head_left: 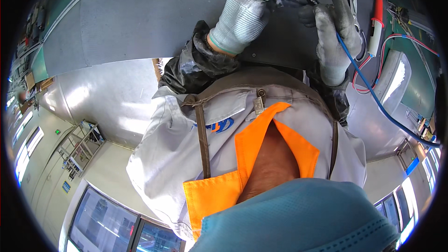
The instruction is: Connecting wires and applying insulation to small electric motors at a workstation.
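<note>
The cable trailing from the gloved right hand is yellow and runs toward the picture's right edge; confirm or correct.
Wrong colour: the head view shows the cable trailing from the gloved right hand is blue, not yellow. The rest stands.

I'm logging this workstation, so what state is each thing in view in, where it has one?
Left hand: gloved, fingers bent
Right hand: gloved, index finger extended
Blue cable: curving, uncoiled
Scissors: blades slightly parted
Red-and-white tool: lying down
Orange collar: open
Blue mask: worn
</note>
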`<state>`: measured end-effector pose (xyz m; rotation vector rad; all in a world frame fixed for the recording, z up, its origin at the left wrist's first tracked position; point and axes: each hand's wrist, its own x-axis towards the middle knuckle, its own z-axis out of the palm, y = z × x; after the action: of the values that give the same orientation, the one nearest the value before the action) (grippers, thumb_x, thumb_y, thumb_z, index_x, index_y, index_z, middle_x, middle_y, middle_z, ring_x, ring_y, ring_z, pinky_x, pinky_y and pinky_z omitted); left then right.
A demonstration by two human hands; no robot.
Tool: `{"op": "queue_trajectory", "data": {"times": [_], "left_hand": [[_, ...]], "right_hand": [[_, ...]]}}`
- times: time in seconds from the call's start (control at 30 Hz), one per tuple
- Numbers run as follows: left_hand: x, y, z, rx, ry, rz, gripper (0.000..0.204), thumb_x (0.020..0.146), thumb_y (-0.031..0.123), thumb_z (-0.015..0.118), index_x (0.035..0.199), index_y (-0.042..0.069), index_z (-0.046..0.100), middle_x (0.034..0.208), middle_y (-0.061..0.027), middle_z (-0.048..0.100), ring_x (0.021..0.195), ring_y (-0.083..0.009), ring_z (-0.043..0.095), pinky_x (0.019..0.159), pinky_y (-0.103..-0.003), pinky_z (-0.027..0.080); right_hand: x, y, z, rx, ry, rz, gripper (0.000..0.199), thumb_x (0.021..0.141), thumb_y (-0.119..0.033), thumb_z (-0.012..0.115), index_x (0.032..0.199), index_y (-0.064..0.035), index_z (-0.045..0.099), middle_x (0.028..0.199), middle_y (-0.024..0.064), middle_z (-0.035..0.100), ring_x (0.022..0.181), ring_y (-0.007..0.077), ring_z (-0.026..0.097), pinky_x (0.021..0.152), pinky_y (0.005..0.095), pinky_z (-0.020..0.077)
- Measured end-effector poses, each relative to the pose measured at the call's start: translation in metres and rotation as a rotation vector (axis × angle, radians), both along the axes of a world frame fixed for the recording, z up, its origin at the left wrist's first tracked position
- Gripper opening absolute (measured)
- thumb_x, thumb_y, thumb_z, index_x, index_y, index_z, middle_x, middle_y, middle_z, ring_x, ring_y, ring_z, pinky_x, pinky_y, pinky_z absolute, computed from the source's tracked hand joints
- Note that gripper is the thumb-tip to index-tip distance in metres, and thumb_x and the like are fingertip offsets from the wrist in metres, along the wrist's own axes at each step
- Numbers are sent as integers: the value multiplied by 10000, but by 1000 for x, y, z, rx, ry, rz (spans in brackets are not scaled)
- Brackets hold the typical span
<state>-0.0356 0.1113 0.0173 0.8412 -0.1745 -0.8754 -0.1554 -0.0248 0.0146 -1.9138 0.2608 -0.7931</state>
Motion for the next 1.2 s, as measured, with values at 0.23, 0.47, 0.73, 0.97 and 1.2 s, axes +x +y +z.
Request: {"op": "queue_trajectory", "data": {"times": [0.23, 0.47, 0.73, 0.97, 1.2], "left_hand": [[1, 3, -1, 46, 28, -39, 257, 1056, 217, 611, 1177, -7, 648, 1044, -60, 744, 900, -107, 687, 808, -225, 515], [-3, 5, -8, -49, -99, -2, 255, 1050, 191, 621, 1194, -19, 637, 1078, -62, 735, 933, -91, 673, 810, -223, 511], [-18, -1, -3, -71, 139, -31, 267, 1048, 195, 628, 1199, -25, 637, 1074, -49, 711, 977, -93, 657, 850, -230, 513], [-10, 7, 6, -50, -94, 12, 280, 1054, 233, 626, 1183, -15, 642, 1042, -34, 713, 935, -101, 665, 839, -245, 526], [-9, 5, 16, 90, -137, 46, 307, 1047, 276, 640, 1147, -14, 649, 1018, -39, 718, 903, -101, 662, 830, -240, 524]], "right_hand": [[-3, -6, 0, -106, -30, 16, 496, 964, -186, 658, 1403, 34, 585, 1388, 195, 648, 823, 116, 659, 728, 262, 527], [-5, 0, 10, -52, 34, 33, 492, 974, -192, 639, 1409, 32, 579, 1388, 191, 649, 856, 158, 702, 743, 277, 541], [1, -4, 4, -292, 116, -33, 535, 934, -229, 645, 1407, 13, 585, 1349, 176, 677, 849, 196, 726, 745, 317, 553], [0, 0, 8, 162, 48, 132, 494, 939, 43, 634, 1426, 76, 557, 1164, 90, 712, 838, 52, 610, 767, 199, 503], [-5, -10, 2, -46, 12, 106, 477, 962, 51, 572, 1437, 78, 542, 1129, 107, 713, 844, 81, 633, 759, 226, 520]]}}
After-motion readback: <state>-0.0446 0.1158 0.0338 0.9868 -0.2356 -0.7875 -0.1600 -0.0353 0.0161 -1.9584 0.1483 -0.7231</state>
